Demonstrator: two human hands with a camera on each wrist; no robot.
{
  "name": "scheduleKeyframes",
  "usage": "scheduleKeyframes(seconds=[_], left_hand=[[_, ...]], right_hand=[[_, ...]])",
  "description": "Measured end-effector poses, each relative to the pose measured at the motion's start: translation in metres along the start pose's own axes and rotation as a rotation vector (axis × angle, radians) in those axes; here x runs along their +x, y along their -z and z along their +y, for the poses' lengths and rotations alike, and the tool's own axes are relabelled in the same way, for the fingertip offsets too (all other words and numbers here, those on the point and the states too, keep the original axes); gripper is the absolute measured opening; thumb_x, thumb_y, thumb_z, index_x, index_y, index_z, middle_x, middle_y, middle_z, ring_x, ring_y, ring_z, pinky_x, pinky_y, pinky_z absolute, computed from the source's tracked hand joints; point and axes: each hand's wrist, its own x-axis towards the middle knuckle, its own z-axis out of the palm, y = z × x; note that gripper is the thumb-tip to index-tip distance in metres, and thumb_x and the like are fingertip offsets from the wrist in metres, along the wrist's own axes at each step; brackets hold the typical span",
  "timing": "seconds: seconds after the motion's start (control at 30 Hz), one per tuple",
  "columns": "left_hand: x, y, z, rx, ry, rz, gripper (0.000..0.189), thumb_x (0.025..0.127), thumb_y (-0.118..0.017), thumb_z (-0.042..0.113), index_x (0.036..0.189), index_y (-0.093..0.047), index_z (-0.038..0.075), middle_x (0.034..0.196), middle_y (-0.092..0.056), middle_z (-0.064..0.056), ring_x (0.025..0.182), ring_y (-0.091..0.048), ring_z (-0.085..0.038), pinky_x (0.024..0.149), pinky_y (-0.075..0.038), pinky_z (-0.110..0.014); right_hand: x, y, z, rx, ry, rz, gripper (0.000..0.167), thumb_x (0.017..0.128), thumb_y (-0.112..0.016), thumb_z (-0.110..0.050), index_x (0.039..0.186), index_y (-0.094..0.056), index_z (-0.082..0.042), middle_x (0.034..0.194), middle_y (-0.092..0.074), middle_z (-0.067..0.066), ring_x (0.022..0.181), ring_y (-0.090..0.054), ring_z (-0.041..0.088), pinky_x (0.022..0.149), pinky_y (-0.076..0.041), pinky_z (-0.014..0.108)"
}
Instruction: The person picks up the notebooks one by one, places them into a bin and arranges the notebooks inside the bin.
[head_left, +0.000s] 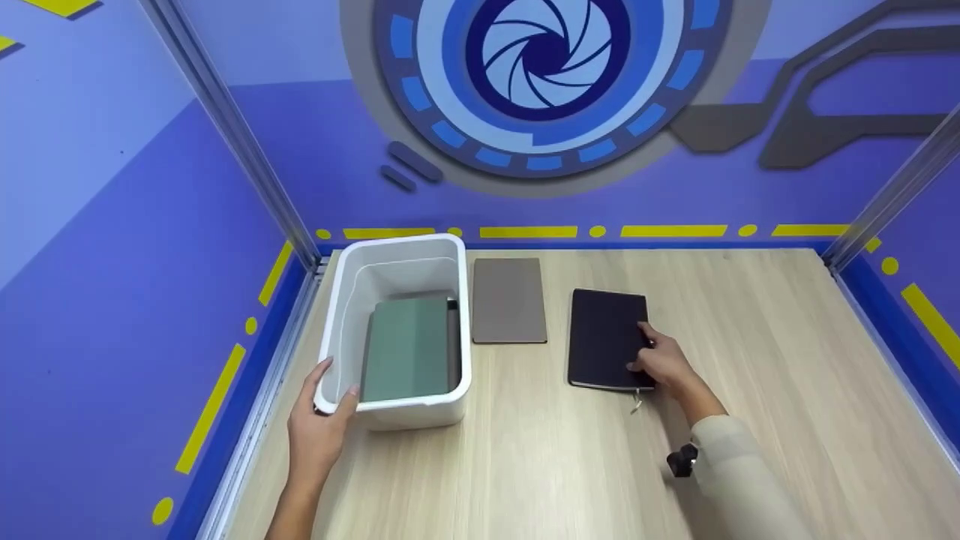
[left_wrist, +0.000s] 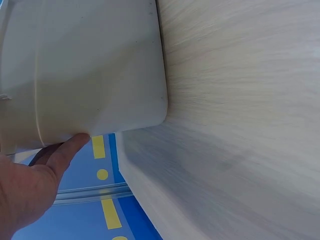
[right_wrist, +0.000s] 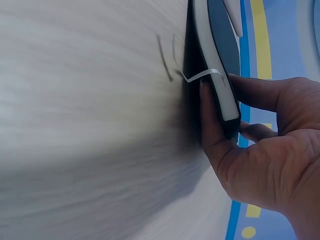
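Observation:
My left hand [head_left: 319, 435] grips the near left corner of a white plastic bin [head_left: 412, 417], thumb over the rim. In the left wrist view, fingers [left_wrist: 70, 150] touch the bin's outer wall [left_wrist: 95, 70]. Inside the bin lies a green notebook [head_left: 409, 349] on top of other books, mostly hidden. On the right, my right hand [head_left: 667, 367] pinches the right edge of a black notebook [head_left: 604, 337]. The right wrist view shows its pale page edges [right_wrist: 207, 40] and a white ribbon marker [right_wrist: 202, 75], with fingers on both covers and that edge raised off the table.
A grey-brown notebook [head_left: 508, 300] lies flat between the bin and the black notebook. The light wooden table [head_left: 525, 450] is bounded by blue printed walls [head_left: 300, 150] at the back and sides, with metal posts [head_left: 247, 142] at the corners.

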Motion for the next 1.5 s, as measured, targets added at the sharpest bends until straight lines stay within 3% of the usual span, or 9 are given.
scheduleKeyframes(seconds=[0.47,0.63,0.73,0.87,0.97,1.1,1.27,1.37,1.5], left_hand=[[0.001,0.0,0.002,-0.009,0.005,-0.021,0.068,0.1,-0.076,0.027,0.161,-0.047,0.028,0.159,-0.052,-0.016,0.133,-0.056,-0.029,0.089,-0.051,-0.024],[0.001,-0.001,0.0,-0.006,-0.033,0.01,0.066,0.099,-0.077,0.025,0.158,-0.05,0.029,0.124,-0.06,-0.017,0.09,-0.059,-0.018,0.068,-0.048,-0.023],[0.0,-0.001,0.0,-0.017,-0.047,0.008,0.066,0.099,-0.078,0.025,0.158,-0.05,0.029,0.117,-0.059,-0.016,0.076,-0.051,-0.014,0.061,-0.046,-0.027],[0.0,0.0,0.002,-0.019,-0.045,0.002,0.066,0.099,-0.077,0.025,0.159,-0.05,0.029,0.137,-0.061,-0.013,0.082,-0.052,-0.012,0.064,-0.047,-0.027],[0.001,-0.001,0.002,-0.02,-0.044,0.008,0.066,0.099,-0.078,0.025,0.158,-0.05,0.029,0.131,-0.062,-0.017,0.081,-0.053,-0.016,0.063,-0.047,-0.027],[0.002,0.0,0.002,-0.018,-0.044,0.009,0.067,0.099,-0.077,0.024,0.159,-0.049,0.028,0.141,-0.062,-0.018,0.101,-0.061,-0.023,0.071,-0.05,-0.024],[0.0,0.001,0.001,-0.02,-0.021,-0.012,0.068,0.1,-0.076,0.026,0.161,-0.047,0.027,0.161,-0.051,-0.016,0.131,-0.056,-0.029,0.084,-0.049,-0.018],[-0.001,0.001,0.0,-0.018,-0.018,-0.013,0.068,0.1,-0.076,0.027,0.161,-0.047,0.028,0.16,-0.052,-0.015,0.125,-0.057,-0.03,0.08,-0.049,-0.019],[-0.002,0.001,-0.001,-0.01,-0.024,-0.008,0.067,0.1,-0.076,0.028,0.161,-0.047,0.028,0.157,-0.054,-0.013,0.111,-0.057,-0.029,0.075,-0.049,-0.024]], right_hand=[[-0.007,0.005,0.002,0.146,0.032,-0.016,0.1,0.091,-0.067,-0.002,0.173,-0.01,-0.013,0.178,-0.001,0.028,0.166,-0.01,0.047,0.134,-0.015,0.056],[-0.012,0.003,-0.002,0.219,0.06,0.002,0.099,0.091,-0.068,0.0,0.172,-0.013,-0.012,0.177,-0.007,0.029,0.164,-0.022,0.043,0.134,-0.02,0.051],[-0.016,0.003,-0.004,0.238,0.067,0.016,0.098,0.092,-0.068,0.0,0.173,-0.013,-0.013,0.177,-0.009,0.029,0.162,-0.025,0.041,0.133,-0.023,0.049],[-0.02,0.004,-0.006,0.273,0.076,0.022,0.097,0.094,-0.067,0.0,0.173,-0.013,-0.016,0.178,-0.008,0.026,0.162,-0.026,0.038,0.131,-0.025,0.046],[-0.024,0.003,-0.008,0.331,0.079,0.01,0.097,0.096,-0.064,0.002,0.173,-0.009,-0.018,0.18,-0.004,0.023,0.163,-0.024,0.038,0.133,-0.024,0.047],[-0.029,0.002,-0.01,0.395,0.083,0.001,0.097,0.097,-0.062,0.005,0.173,-0.007,-0.019,0.181,-0.004,0.019,0.164,-0.022,0.036,0.133,-0.024,0.045],[-0.034,0.001,-0.014,0.455,0.097,0.0,0.098,0.097,-0.062,0.008,0.173,-0.008,-0.021,0.181,-0.004,0.018,0.163,-0.024,0.034,0.112,-0.043,0.015],[-0.037,0.001,-0.019,0.5,0.115,-0.009,0.098,0.098,-0.061,0.009,0.174,-0.007,-0.02,0.181,-0.002,0.016,0.164,-0.023,0.035,0.096,-0.047,0.007],[-0.043,0.002,-0.029,0.518,0.143,-0.016,0.096,0.099,-0.06,0.009,0.174,-0.008,-0.021,0.181,-0.005,0.016,0.16,-0.031,0.036,0.095,-0.051,0.01]])
